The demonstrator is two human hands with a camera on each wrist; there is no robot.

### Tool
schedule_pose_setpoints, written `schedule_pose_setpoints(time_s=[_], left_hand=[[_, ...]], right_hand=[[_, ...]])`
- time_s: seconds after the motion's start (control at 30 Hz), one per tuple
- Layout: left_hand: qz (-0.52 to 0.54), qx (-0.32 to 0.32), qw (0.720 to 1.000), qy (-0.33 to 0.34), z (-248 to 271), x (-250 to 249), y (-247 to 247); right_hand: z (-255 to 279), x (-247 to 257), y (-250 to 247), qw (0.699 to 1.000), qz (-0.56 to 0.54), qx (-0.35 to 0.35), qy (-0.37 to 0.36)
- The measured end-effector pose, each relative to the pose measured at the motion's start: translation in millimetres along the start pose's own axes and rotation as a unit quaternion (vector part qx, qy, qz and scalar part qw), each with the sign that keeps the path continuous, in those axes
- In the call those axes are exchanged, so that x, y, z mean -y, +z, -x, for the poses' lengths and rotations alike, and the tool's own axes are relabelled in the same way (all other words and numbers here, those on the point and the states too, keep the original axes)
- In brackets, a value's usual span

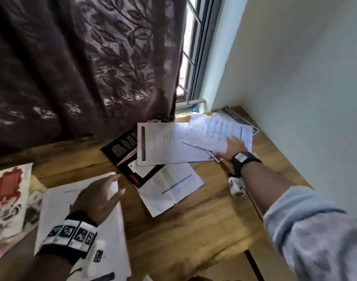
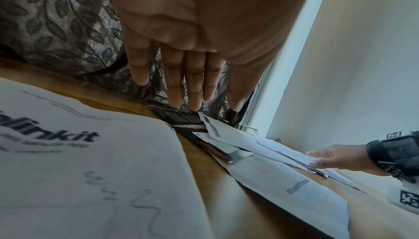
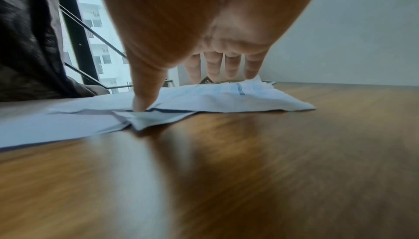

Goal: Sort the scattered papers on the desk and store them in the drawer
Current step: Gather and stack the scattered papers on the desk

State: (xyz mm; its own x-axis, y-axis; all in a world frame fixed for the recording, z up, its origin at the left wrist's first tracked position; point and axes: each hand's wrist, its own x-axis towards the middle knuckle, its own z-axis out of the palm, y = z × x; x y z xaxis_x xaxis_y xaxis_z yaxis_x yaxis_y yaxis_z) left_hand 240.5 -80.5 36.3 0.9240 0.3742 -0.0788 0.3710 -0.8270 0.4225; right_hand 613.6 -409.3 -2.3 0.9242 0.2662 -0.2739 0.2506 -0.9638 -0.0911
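Note:
Loose papers lie across a wooden desk (image 1: 204, 230). My left hand (image 1: 110, 187) hovers with straight fingers over a large white printed sheet (image 1: 58, 209) at the near left; the left wrist view shows this hand (image 2: 181, 81) above the sheet (image 2: 79, 171), not touching it. My right hand (image 1: 232, 146) reaches to the far right corner and rests flat on a creased sheet with blue print (image 1: 218, 130). In the right wrist view its thumb (image 3: 140, 103) presses the edge of that sheet (image 3: 215, 94). A white sheet with a dark bar (image 1: 163, 145), a folded sheet (image 1: 169, 189) and a black booklet (image 1: 123, 147) lie between. No drawer is in view.
A dark patterned curtain (image 1: 82, 67) hangs behind the desk, beside a barred window (image 1: 191, 57). A pale wall (image 1: 295, 78) bounds the right side. A red-and-white picture book (image 1: 9, 191) lies at the far left. A dark magazine (image 1: 232, 114) sits under the creased sheet.

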Motion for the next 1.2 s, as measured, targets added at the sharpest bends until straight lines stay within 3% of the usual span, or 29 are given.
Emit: schedule_pose_setpoints(time_s=[0.13, 0.6, 0.73, 0.87, 0.93, 1.03, 1.1, 1.2], left_hand=[[-0.018, 0.004, 1.0, -0.017, -8.5, -12.0, 6.3], [0.013, -0.01, 0.998, -0.053, -0.6, -23.4, 9.7], [0.073, -0.024, 0.993, -0.094, 2.7, -12.7, 5.6], [0.143, -0.028, 0.978, -0.146, 8.6, 6.8, -7.1], [0.251, -0.028, 0.948, -0.192, 10.7, 20.9, -18.5], [0.514, -0.044, 0.806, -0.291, 17.8, 37.2, -38.7], [0.567, -0.043, 0.752, -0.334, 24.8, 49.8, -50.1], [0.578, 0.016, 0.743, -0.337, 36.2, 66.2, -53.7]], right_hand=[[-10.4, 2.6, 1.1, 0.999, -0.014, 0.008, -0.046], [26.5, 30.9, -18.7, 0.984, -0.005, -0.118, -0.135], [63.8, 66.5, -27.3, 0.956, -0.057, -0.178, -0.225], [117.4, 117.5, -33.4, 0.893, -0.109, -0.218, -0.378], [146.2, 140.8, -36.5, 0.842, -0.104, -0.225, -0.479], [187.8, 173.1, -38.5, 0.781, -0.102, -0.251, -0.563], [210.1, 192.2, -35.8, 0.757, -0.108, -0.272, -0.584], [232.2, 214.6, -29.3, 0.752, -0.109, -0.265, -0.594]])
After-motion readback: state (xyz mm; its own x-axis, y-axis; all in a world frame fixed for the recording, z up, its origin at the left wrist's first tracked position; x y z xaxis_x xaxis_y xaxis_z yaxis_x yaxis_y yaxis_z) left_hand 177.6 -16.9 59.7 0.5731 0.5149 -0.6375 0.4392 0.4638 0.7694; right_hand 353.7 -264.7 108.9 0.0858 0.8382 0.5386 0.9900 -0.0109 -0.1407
